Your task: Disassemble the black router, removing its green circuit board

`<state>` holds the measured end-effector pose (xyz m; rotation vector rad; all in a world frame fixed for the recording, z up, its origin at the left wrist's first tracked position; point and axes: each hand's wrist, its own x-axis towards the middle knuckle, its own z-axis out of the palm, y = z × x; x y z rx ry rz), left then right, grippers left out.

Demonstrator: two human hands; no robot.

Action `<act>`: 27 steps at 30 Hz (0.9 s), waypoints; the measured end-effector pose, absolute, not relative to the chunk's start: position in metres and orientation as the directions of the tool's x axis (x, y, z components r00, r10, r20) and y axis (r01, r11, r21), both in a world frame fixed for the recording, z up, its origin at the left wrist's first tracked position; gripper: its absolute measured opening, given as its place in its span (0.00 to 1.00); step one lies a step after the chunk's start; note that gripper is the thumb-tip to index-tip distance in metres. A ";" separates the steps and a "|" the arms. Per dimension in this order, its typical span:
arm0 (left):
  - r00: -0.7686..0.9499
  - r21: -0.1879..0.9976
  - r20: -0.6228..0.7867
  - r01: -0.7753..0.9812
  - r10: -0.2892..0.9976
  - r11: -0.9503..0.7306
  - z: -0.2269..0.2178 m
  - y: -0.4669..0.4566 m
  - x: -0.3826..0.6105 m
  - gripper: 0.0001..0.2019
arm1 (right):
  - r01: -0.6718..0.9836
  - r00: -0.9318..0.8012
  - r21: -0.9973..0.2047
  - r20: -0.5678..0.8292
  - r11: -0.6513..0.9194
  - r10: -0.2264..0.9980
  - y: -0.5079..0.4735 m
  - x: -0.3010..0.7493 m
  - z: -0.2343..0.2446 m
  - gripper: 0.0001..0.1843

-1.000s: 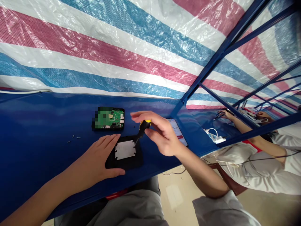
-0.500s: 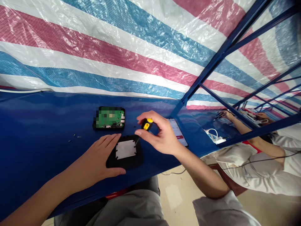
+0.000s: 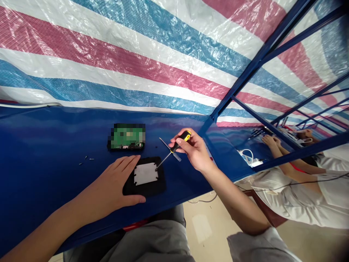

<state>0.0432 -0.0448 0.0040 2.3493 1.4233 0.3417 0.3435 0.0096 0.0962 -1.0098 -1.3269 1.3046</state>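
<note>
My right hand (image 3: 194, 150) grips a black and yellow screwdriver (image 3: 176, 146). Its shaft slants down to the left, and the tip meets the right edge of a silver metal plate (image 3: 145, 174). That plate lies on a flat black panel (image 3: 160, 185) on the bench. My left hand (image 3: 117, 180) rests spread over the panel's left side, fingertips near the top edge and thumb near the bottom. Behind the held tool lies a second, thin screwdriver with a clear handle (image 3: 176, 156). A green circuit board in a black housing (image 3: 127, 136) sits farther back, partly pixelated.
Several small screws (image 3: 86, 157) lie left of the panel on the blue bench (image 3: 54, 153). A phone (image 3: 209, 151) is mostly hidden behind my right hand. To the right are a blue metal frame (image 3: 240, 87), a white power strip (image 3: 249, 159) and another person's hands (image 3: 269, 140).
My right hand has shifted right and tilted the screwdriver, its tip still at the plate's right edge. The clear-handled screwdriver now shows, and the phone is more covered. My left hand has stayed put.
</note>
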 end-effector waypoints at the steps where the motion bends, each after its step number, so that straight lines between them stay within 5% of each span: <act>1: 0.461 0.432 0.013 0.798 0.887 -0.421 0.005 -0.045 0.043 0.57 | -0.086 -0.150 -0.994 0.082 0.070 0.985 0.010 0.345 0.094 0.27; 11: 0.447 0.428 0.015 0.805 0.894 -0.410 0.007 -0.048 0.042 0.57 | 0.032 -0.277 -0.919 0.369 0.393 0.887 -0.008 0.336 0.103 0.17; 27: 0.460 0.444 0.049 0.785 0.886 -0.432 0.002 -0.046 0.044 0.56 | 0.126 -0.341 -0.874 0.406 0.469 0.848 -0.018 0.331 0.112 0.16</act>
